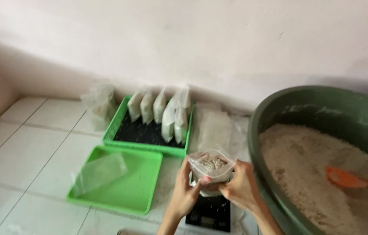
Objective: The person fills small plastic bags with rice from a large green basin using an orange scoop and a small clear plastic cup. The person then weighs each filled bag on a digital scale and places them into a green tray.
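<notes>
- The scale (208,214), black, sits on the tiled floor nearest to the person.
- Just above the scale, the left hand (187,191) and right hand (239,186) hold a clear bag (210,166) with some grain inside; the fingers pinch its sides.
- Right of the scale is a big green basin (323,109) of grain with an orange scoop (351,179).
- Left of the scale lies a green tray (134,191).
- Behind the scale, a green basket (114,126) holds filled bags (160,109).

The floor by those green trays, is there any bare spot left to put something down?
Yes: the white floor tiles left of the green lid and green basket are bare. It is crowded between the basket and the big green tub, where empty bags, the scale and both hands, left and right, holding a part-filled bag, sit.
</notes>
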